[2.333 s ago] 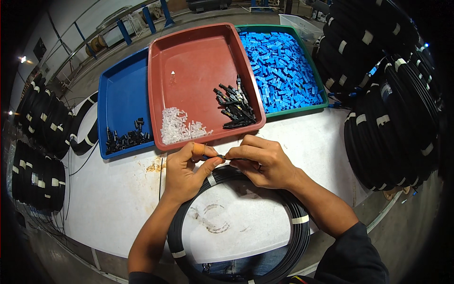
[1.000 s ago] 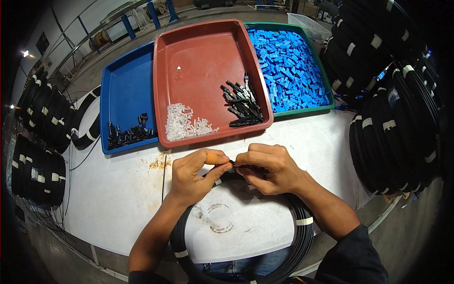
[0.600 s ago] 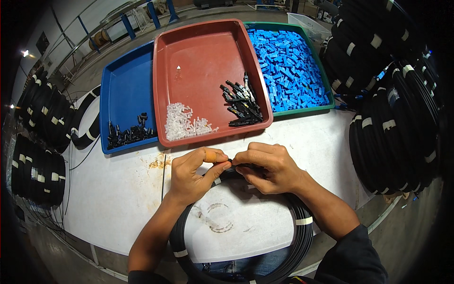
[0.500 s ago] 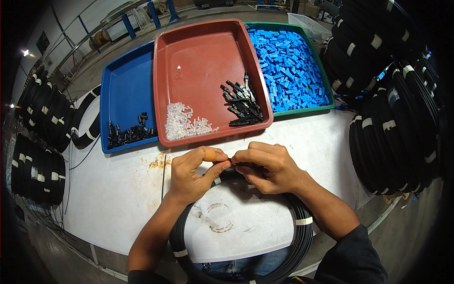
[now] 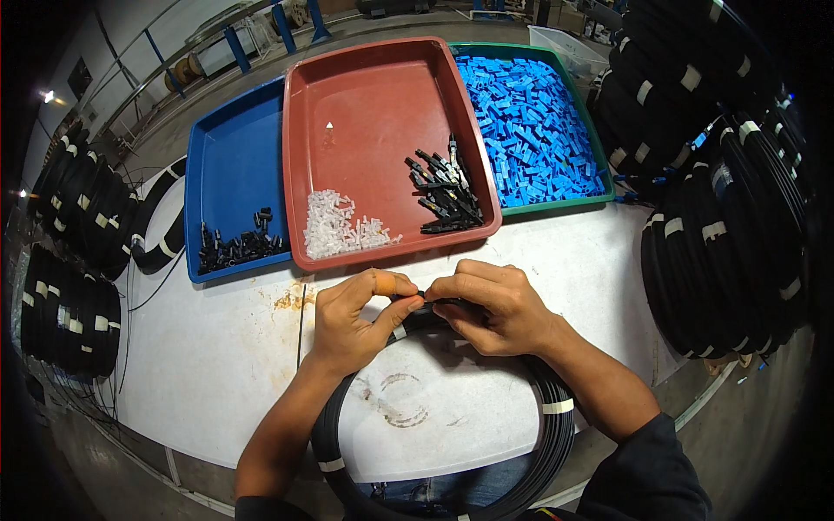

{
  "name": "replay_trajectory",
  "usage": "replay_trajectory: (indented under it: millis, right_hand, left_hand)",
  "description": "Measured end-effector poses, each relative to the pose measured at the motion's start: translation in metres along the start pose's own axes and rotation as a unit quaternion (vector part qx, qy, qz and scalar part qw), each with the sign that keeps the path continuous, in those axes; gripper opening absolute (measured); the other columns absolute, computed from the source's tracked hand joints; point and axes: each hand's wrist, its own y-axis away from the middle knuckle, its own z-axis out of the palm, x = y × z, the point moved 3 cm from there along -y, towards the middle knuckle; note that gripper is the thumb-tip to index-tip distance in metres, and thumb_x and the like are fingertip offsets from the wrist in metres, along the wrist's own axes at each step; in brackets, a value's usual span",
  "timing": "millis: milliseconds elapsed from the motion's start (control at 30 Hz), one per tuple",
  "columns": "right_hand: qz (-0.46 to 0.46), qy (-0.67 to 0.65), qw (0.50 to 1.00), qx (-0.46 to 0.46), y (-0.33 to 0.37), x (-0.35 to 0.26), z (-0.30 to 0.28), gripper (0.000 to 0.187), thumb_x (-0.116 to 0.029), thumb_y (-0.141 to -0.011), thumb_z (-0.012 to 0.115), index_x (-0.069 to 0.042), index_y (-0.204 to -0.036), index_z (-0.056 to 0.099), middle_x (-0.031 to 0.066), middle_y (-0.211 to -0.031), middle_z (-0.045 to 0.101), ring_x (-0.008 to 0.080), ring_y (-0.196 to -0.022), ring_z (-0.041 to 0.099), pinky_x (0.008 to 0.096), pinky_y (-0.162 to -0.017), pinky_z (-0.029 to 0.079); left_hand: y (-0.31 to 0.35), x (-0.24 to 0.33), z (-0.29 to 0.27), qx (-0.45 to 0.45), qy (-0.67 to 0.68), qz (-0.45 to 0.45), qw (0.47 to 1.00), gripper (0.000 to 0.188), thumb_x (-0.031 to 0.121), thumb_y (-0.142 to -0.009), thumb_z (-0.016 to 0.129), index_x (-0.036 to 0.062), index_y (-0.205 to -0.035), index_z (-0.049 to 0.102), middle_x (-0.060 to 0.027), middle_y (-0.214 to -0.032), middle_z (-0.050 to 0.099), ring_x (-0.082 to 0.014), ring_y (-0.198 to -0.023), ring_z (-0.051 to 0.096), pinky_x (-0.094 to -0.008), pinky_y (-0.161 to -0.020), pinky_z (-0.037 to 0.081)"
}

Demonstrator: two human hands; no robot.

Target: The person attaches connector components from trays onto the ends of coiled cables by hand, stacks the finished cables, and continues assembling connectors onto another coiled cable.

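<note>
My left hand [image 5: 349, 314], an orange band round one finger, pinches a small black piece [image 5: 422, 296] between thumb and fingertips. My right hand [image 5: 493, 306] is closed from the other side, its fingertips meeting the left's at the same piece. Fingers cover most of it, so its exact kind does not show. Just under both hands lies a coil of black cable [image 5: 558, 434], bound with strips of pale tape. It rests on the white table [image 5: 208, 373] and reaches over the near edge toward my lap.
Beyond my hands, a red tray [image 5: 373, 104] holds white small parts [image 5: 334, 227] and black connectors [image 5: 447, 191]. A blue tray [image 5: 233, 148] with black pieces stands left, a green tray [image 5: 556, 208] of blue clips right. Cable coils are stacked at left [image 5: 69, 313] and right [image 5: 721, 252].
</note>
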Motion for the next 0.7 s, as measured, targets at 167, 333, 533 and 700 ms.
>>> replay_trajectory:
  millis: [167, 333, 533, 700]
  right_hand:
    - [0.000, 0.042, 0.998, 0.052, -0.001, 0.001, 0.000, 0.026, 0.002, -0.083, 0.074, -0.003, -0.108, 0.068, 0.0103, -0.086, 0.065, 0.0227, -0.067, 0.067, 0.0312, -0.060, 0.053]
    - [0.101, 0.032, 0.984, 0.142, 0.001, 0.009, -0.005, 0.024, 0.001, -0.086, 0.076, -0.001, -0.109, 0.068, 0.0112, -0.097, 0.072, 0.0188, -0.079, 0.072, 0.0288, -0.064, 0.055]
    - [0.144, 0.024, 0.976, 0.158, 0.002, 0.013, -0.006, 0.020, -0.005, -0.088, 0.077, 0.000, -0.105, 0.068, 0.0105, -0.091, 0.073, 0.0143, -0.071, 0.066, 0.0262, -0.060, 0.049]
    - [0.129, 0.016, 0.976, 0.172, 0.001, 0.012, -0.006, 0.017, -0.004, -0.088, 0.076, 0.001, -0.102, 0.068, 0.0102, -0.089, 0.072, 0.0137, -0.067, 0.062, 0.0260, -0.058, 0.047]
  left_hand:
    - [0.003, -0.012, 0.004, 0.057, 0.180, -0.060, 0.980, 0.059, 0.003, -0.088, 0.079, 0.0051, -0.128, 0.037, -0.0139, -0.095, 0.073, -0.0162, -0.088, 0.072, -0.0270, -0.080, 0.057]
    - [0.004, -0.019, 0.002, 0.117, 0.247, -0.091, 0.958, 0.047, 0.004, -0.086, 0.082, 0.0063, -0.110, 0.042, -0.0114, -0.087, 0.070, -0.0161, -0.086, 0.071, -0.0275, -0.079, 0.056]
    - [0.005, -0.016, -0.006, 0.053, 0.116, -0.089, 0.988, 0.034, 0.006, -0.083, 0.086, 0.0068, -0.085, 0.052, -0.0116, -0.088, 0.069, -0.0146, -0.086, 0.070, -0.0280, -0.079, 0.057]
    - [0.003, -0.013, -0.007, 0.056, 0.053, -0.088, 0.993, 0.025, 0.004, -0.086, 0.083, 0.0038, -0.096, 0.060, -0.0095, -0.089, 0.070, -0.0137, -0.087, 0.070, -0.0280, -0.081, 0.056]
